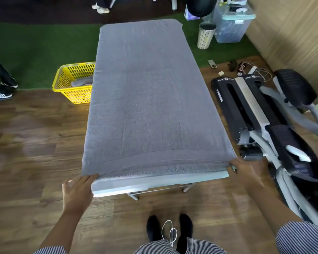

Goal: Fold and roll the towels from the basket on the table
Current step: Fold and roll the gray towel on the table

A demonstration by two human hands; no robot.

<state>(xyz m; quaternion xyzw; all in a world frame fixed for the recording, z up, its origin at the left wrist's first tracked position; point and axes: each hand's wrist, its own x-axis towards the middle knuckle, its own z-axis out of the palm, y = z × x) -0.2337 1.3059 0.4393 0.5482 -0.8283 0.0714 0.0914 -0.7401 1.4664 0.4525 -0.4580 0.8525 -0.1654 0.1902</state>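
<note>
A large grey towel (149, 92) lies spread flat over the whole narrow table (154, 182), whose pale front edge shows below it. My left hand (78, 189) pinches the towel's near left corner. My right hand (246, 170) pinches the near right corner, and a low fold of cloth runs between the two hands. A yellow basket (70, 83) stands on the floor left of the table with another grey towel (82, 82) lying inside it.
A black and grey exercise machine (264, 116) stands close on the right. Beyond it are a ribbed bin (205, 35), a plastic storage box (231, 24) and loose cables (253, 70). A person's shoes (1, 96) stand at the far left. Wood floor surrounds the table.
</note>
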